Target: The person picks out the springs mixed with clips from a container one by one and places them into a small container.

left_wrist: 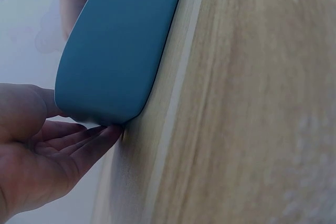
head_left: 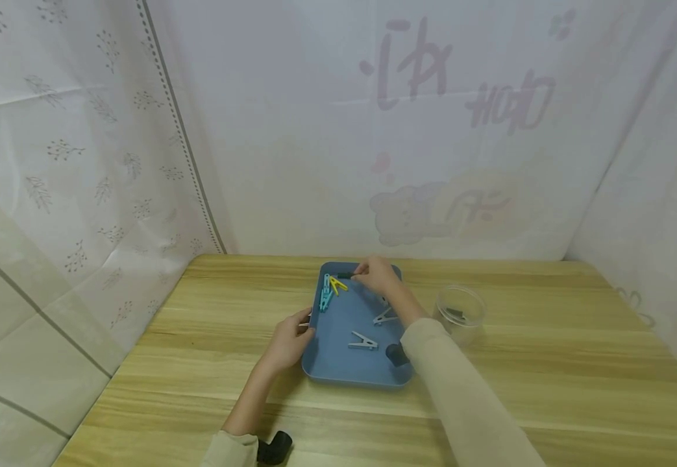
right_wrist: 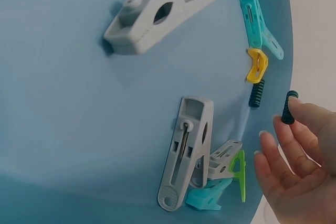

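Note:
A blue tray stands on the wooden table. My left hand grips its left side; in the left wrist view the thumb is at the rim and the fingers touch the wall low down. Over the far end, my right hand pinches a small dark ridged cylinder between thumb and fingers. Another ridged cylinder lies along the far wall, beside a yellow clothespin and a turquoise clothespin. Grey clothespins lie elsewhere in the tray, near a bright green one.
A clear round container with dark pieces inside stands right of the tray. The wooden table meets patterned curtains at the back and sides. My right forearm crosses over the tray's right edge.

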Demonstrator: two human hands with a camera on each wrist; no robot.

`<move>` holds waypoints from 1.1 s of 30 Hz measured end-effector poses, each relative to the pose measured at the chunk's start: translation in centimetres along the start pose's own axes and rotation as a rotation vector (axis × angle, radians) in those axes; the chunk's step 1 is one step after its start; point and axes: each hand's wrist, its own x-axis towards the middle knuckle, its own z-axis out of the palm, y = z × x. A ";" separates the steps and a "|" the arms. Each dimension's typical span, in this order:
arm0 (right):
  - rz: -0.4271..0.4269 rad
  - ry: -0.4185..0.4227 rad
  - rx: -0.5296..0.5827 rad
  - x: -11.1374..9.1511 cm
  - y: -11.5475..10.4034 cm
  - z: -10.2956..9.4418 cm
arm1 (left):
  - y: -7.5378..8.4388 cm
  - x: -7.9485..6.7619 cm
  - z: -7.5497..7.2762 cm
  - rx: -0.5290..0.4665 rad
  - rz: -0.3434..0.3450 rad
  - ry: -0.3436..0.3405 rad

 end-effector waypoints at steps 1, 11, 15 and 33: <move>-0.004 0.000 0.000 -0.1 0.0 0.0 | 0.0 0.0 0.0 0.000 -0.001 -0.001; -0.001 -0.004 0.021 -0.7 -0.3 -0.1 | 0.0 0.0 0.0 -0.006 0.002 -0.005; -0.016 -0.002 0.019 -1.0 -0.5 -0.2 | 0.0 0.1 0.0 -0.004 0.001 -0.005; -0.024 0.007 -0.004 -2.1 -0.7 -1.1 | -0.1 0.1 0.1 -0.025 -0.008 -0.005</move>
